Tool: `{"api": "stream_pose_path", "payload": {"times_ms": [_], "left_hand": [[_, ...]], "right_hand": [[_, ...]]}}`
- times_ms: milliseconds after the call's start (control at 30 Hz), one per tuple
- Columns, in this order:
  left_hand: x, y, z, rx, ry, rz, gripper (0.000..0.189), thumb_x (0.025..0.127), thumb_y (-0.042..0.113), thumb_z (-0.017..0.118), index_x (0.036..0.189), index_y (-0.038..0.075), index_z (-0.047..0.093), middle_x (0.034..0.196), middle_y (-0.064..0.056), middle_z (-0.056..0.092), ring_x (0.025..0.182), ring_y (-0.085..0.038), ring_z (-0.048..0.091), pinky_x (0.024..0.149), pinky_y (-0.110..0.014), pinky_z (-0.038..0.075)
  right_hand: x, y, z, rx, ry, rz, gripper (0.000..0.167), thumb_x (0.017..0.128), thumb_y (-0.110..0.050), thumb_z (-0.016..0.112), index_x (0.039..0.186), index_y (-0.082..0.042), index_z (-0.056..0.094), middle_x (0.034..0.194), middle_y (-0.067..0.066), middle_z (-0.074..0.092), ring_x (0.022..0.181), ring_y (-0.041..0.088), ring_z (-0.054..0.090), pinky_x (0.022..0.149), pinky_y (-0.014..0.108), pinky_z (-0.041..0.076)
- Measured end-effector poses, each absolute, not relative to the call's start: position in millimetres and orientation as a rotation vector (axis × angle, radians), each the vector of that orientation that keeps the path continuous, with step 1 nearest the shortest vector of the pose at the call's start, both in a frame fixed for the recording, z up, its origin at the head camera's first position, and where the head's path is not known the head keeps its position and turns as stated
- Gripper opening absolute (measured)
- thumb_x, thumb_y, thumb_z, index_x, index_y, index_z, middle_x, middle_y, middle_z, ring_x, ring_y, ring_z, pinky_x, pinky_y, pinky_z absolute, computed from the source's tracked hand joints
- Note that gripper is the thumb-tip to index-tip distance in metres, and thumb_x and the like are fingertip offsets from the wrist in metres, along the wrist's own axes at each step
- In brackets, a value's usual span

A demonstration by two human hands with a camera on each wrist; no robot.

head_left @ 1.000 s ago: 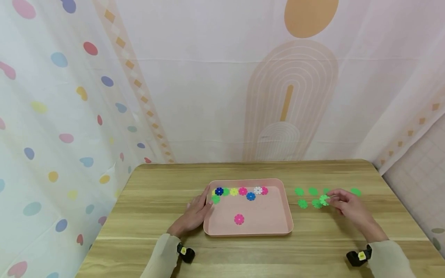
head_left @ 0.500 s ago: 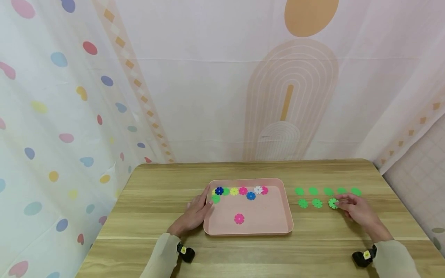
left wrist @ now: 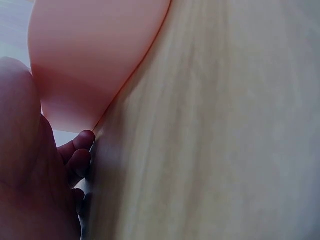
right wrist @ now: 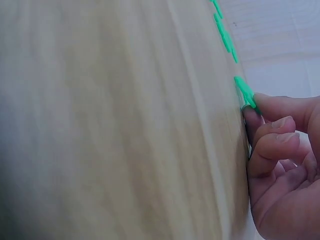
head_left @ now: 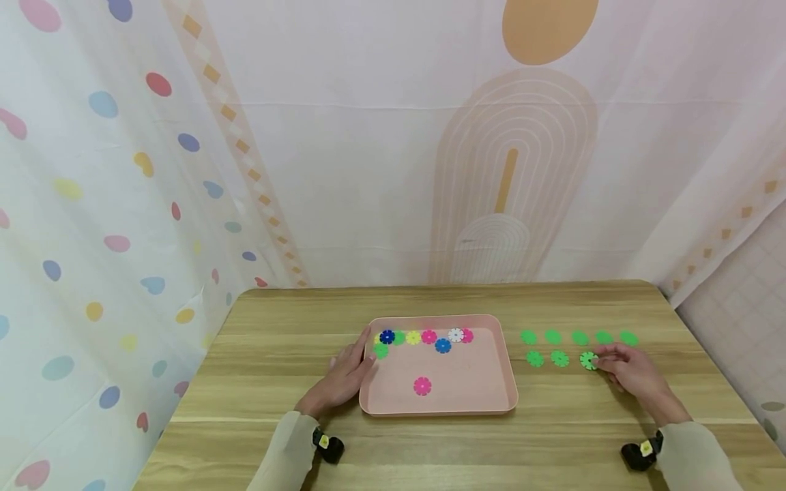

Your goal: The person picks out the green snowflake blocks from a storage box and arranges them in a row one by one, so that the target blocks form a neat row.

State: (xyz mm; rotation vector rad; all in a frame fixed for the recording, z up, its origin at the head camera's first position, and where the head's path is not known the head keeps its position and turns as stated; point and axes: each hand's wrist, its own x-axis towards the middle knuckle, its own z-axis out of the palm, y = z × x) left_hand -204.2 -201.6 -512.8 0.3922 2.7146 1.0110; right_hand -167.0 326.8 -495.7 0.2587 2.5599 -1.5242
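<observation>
At the right of the table my right hand pinches the edge of a green snowflake disc between thumb and forefinger. In the right wrist view this disc sits at the tabletop, slightly tilted, with the other fingers curled below. Two more green discs lie to its left in the same row, and behind them runs a row of several green discs. My left hand rests against the left side of the pink tray, its fingers stretched along the wall and the thumb at the rim.
Inside the tray, several coloured discs lie along the back, among them a dark blue one and a white one. A pink disc lies nearer the front. A patterned curtain hangs behind the wooden table.
My right hand has moved right with the green disc, bringing it from above the front row down to that row's right end. My left hand and the tray stay put.
</observation>
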Motion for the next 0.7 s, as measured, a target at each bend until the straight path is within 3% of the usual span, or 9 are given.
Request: {"api": "stream_pose_path", "payload": {"times_ms": [333, 700], "left_hand": [[-204.9, -200.8, -514.5, 0.385, 2.713, 1.01, 0.065, 0.107, 0.048, 0.03, 0.16, 0.03, -0.003, 0.163, -0.011, 0.022, 0.146, -0.033, 0.022, 0.11, -0.061, 0.013], [-204.3, -201.0, -513.9, 0.393, 2.711, 1.016, 0.065, 0.107, 0.048, 0.03, 0.16, 0.029, -0.003, 0.163, -0.011, 0.022, 0.146, -0.034, 0.022, 0.11, -0.061, 0.013]], "right_hand": [[-167.3, 326.2, -494.4, 0.344, 2.591, -1.468, 0.033, 0.097, -0.016, 0.063, 0.118, 0.008, 0.056, 0.08, -0.003, 0.059, 0.062, 0.01, 0.048, 0.053, 0.027, 0.044], [-169.9, 322.7, -497.4, 0.353, 2.647, -1.462, 0.022, 0.092, -0.009, 0.063, 0.107, 0.007, 0.059, 0.075, -0.003, 0.057, 0.056, 0.009, 0.048, 0.049, 0.027, 0.043]]}}
